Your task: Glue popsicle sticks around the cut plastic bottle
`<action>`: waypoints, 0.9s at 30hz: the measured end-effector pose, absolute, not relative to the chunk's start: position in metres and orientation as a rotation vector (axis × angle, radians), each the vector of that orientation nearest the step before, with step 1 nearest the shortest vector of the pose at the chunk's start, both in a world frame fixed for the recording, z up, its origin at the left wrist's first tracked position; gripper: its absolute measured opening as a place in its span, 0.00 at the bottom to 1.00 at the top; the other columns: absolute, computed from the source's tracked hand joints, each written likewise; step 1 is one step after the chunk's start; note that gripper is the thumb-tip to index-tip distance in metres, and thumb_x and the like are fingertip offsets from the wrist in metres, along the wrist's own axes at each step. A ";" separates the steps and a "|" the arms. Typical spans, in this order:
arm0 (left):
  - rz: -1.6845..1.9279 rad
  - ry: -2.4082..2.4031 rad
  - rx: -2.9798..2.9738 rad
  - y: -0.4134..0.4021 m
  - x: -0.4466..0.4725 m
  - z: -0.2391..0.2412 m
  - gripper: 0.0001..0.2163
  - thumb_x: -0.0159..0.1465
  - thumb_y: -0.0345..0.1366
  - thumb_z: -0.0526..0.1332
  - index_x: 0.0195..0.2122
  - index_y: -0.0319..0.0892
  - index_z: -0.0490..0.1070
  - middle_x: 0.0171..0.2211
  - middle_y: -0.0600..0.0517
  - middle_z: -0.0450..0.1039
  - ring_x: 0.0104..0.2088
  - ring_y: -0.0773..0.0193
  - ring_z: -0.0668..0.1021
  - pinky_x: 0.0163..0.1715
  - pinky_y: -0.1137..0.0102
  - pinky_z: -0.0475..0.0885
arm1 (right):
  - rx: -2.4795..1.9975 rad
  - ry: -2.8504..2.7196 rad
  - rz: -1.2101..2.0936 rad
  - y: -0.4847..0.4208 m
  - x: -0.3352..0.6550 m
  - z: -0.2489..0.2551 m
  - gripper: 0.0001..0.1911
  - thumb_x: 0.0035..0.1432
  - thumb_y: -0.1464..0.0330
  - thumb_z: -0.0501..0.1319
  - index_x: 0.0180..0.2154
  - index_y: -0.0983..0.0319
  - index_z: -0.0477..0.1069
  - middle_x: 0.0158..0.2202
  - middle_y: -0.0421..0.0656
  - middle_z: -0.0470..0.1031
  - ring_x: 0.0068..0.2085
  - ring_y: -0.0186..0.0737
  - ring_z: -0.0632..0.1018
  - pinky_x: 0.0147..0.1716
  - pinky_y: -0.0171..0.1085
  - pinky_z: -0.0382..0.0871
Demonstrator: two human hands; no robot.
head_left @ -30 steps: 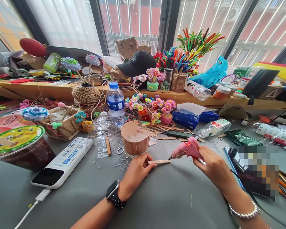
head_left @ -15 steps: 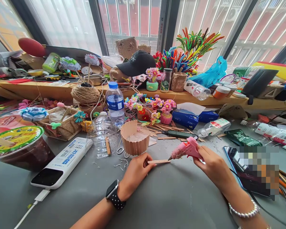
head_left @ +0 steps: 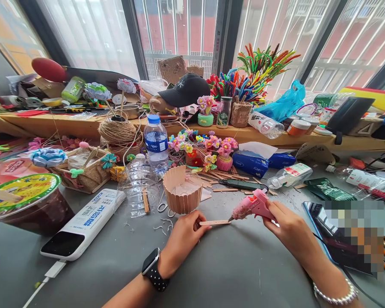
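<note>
Low over the grey table, my left hand (head_left: 186,234) pinches one end of a flat wooden craft stick (head_left: 216,222). Small spots of what looks like glue lie along the stick's upper face. My right hand (head_left: 288,226) is closed round the handle of a pink hot glue gun (head_left: 253,204). Its nozzle points down and left, at the stick's right end. Just beyond my left hand stands a cup-shaped holder covered with upright wooden sticks (head_left: 182,194), one side rising higher. Behind it lie several loose craft sticks (head_left: 216,176).
A cut clear plastic bottle (head_left: 139,184), scissors (head_left: 162,204) and a water bottle (head_left: 156,145) stand near the holder. At left are a white power bank (head_left: 83,224) and a lidded drink cup (head_left: 28,214). A phone (head_left: 336,231) lies right, beyond my right hand.
The view has shifted slightly, so everything sits a little lower. Both hands keep their hold, and the glue gun's nozzle stays at the stick's right end.
</note>
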State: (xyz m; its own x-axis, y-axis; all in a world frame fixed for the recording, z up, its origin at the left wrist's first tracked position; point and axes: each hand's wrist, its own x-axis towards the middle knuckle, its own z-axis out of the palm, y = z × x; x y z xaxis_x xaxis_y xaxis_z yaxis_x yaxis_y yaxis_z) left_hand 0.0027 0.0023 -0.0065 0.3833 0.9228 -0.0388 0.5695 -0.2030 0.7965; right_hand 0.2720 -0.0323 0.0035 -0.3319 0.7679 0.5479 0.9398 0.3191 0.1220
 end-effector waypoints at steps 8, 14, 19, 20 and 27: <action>0.584 1.296 1.905 0.002 0.002 -0.004 0.07 0.56 0.39 0.56 0.28 0.40 0.66 0.19 0.57 0.66 0.20 0.69 0.70 0.24 0.75 0.61 | -1.541 -2.212 -0.563 -0.033 0.274 0.001 0.12 0.53 0.71 0.51 0.41 0.64 0.64 0.28 0.42 0.71 0.27 0.35 0.73 0.24 0.32 0.64; 0.580 1.310 1.903 0.001 0.003 0.000 0.06 0.55 0.38 0.56 0.27 0.40 0.66 0.19 0.57 0.67 0.20 0.68 0.70 0.24 0.75 0.61 | -1.574 -2.153 -0.589 -0.036 0.266 0.006 0.12 0.54 0.72 0.48 0.39 0.66 0.65 0.27 0.43 0.70 0.28 0.38 0.73 0.26 0.34 0.65; 0.580 1.322 1.913 0.001 0.003 0.001 0.06 0.55 0.37 0.56 0.27 0.40 0.67 0.19 0.57 0.67 0.21 0.68 0.70 0.24 0.75 0.61 | -1.562 -2.146 -0.627 -0.036 0.264 0.008 0.12 0.54 0.73 0.48 0.39 0.67 0.65 0.26 0.43 0.69 0.27 0.37 0.72 0.24 0.34 0.64; 0.578 1.321 1.921 0.001 0.003 0.001 0.06 0.55 0.37 0.56 0.28 0.40 0.67 0.19 0.56 0.68 0.21 0.68 0.70 0.24 0.75 0.61 | -1.559 -2.153 -0.632 -0.036 0.265 0.008 0.12 0.54 0.73 0.48 0.40 0.67 0.64 0.26 0.43 0.69 0.26 0.37 0.72 0.24 0.34 0.64; 0.589 1.320 1.979 0.001 0.003 0.001 0.05 0.55 0.36 0.55 0.28 0.40 0.66 0.20 0.56 0.67 0.23 0.68 0.70 0.25 0.75 0.61 | -1.574 -2.174 -0.622 -0.035 0.270 0.006 0.11 0.53 0.72 0.50 0.39 0.65 0.65 0.26 0.42 0.70 0.26 0.36 0.72 0.23 0.33 0.64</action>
State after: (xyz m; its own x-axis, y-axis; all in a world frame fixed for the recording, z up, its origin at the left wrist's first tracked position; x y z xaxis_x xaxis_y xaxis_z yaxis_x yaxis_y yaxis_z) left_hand 0.0027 0.0006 0.0007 0.3838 0.9234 0.0002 0.6171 -0.2567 0.7439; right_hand 0.2701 -0.0350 0.0056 -0.2979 0.7833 0.5456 0.9533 0.2734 0.1279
